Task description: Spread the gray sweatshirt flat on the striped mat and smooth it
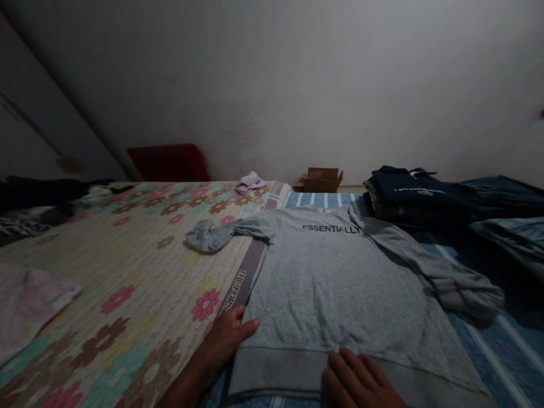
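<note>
A grey sweatshirt (335, 283) with the word ESSENTIALLY across its chest lies front up and spread flat on the bed, both sleeves stretched out to the sides. My left hand (227, 337) rests at the sweatshirt's lower left corner, fingers together and laid flat against its edge. On the ribbed hem near the bottom middle lies my right hand (355, 379), flat with fingers stretched out. Neither hand grips anything.
A flowered sheet (127, 272) covers the left of the bed, a blue striped one (501, 351) the right. Folded dark clothes (416, 198) are stacked at the back right. A small lilac garment (250, 182), a cardboard box (321, 179) and a red object (170, 162) lie near the wall.
</note>
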A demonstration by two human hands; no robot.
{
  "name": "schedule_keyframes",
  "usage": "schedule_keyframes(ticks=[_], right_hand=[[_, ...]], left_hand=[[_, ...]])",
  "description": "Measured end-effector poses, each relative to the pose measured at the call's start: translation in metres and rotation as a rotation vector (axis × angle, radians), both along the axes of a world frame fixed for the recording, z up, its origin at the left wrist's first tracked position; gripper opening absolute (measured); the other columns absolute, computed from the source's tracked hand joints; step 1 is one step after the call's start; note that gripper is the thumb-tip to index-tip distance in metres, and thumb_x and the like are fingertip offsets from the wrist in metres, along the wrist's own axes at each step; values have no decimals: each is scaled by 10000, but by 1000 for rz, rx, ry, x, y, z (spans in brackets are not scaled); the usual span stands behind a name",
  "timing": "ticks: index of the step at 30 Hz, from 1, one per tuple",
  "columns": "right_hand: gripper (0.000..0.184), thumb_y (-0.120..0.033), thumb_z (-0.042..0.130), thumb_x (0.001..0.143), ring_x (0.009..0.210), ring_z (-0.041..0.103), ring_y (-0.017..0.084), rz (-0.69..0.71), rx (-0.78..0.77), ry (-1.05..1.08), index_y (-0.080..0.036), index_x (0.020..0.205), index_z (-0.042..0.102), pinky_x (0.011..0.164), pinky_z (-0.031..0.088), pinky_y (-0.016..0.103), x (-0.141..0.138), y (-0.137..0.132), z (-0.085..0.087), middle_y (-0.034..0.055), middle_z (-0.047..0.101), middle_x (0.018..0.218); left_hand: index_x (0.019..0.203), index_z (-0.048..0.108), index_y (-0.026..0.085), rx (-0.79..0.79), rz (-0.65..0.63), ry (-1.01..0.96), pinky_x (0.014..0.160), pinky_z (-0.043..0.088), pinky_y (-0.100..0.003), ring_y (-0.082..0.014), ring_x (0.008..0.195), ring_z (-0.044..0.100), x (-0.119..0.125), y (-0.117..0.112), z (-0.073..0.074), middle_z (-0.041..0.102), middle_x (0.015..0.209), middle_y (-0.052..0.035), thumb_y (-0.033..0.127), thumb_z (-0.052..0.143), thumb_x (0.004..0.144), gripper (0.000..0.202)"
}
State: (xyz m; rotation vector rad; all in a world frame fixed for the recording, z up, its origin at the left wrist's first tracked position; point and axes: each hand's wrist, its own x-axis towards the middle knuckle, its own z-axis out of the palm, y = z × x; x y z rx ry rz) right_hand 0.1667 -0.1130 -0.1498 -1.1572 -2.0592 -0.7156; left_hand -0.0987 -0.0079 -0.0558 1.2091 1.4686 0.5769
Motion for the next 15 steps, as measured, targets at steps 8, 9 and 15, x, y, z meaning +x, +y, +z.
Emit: schedule_keyframes(ticks=[8,9,15], right_hand=[[375,-97,235,938,828,637,175,60,-6,-120,-192,963,597,747,446,294,46,-1,29,36,704,870],[366,-77,245,931,790,640,169,60,8,-68,-194,931,592,725,449,285,42,-1,33,31,704,827],[333,-13,282,880,586,618,156,-5,127,93,-210,775,529,573,419,260,9,-6,22,6,659,622]], left_hand=[[1089,615,152,-61,8,-220,790,516,-374,-287,883,661,-2,-7,-4,705,990,-94,439,754,563,616],[1088,615,148,-66,19,-202,770,521,-371,-289,872,663,-3,-7,-4,707,977,-94,443,750,558,622],[973,653,161,109,-5,76,755,511,-337,-279,844,660,-12,-13,5,720,888,-53,408,703,559,485]])
